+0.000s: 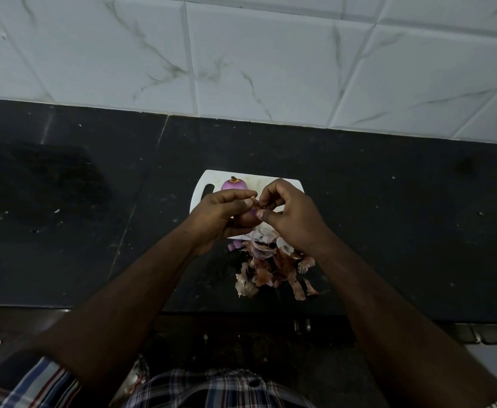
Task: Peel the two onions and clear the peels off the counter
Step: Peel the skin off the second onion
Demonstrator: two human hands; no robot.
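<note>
Now both hands are closed on one onion (248,219) above the white cutting board (200,198): the left hand (223,214) cups it and the right hand (288,213) pinches its skin at the top. Behind them the peeled purple onion (234,184) lies on the board. Dry peels (270,266) are heaped on the black bench (94,216) just in front of the board.

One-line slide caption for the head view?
Both hands peel the second onion; peeled onion on board, peels piled.

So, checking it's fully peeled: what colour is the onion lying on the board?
Purple-pink onion, brownish at its end, clearest in the head view.
</note>
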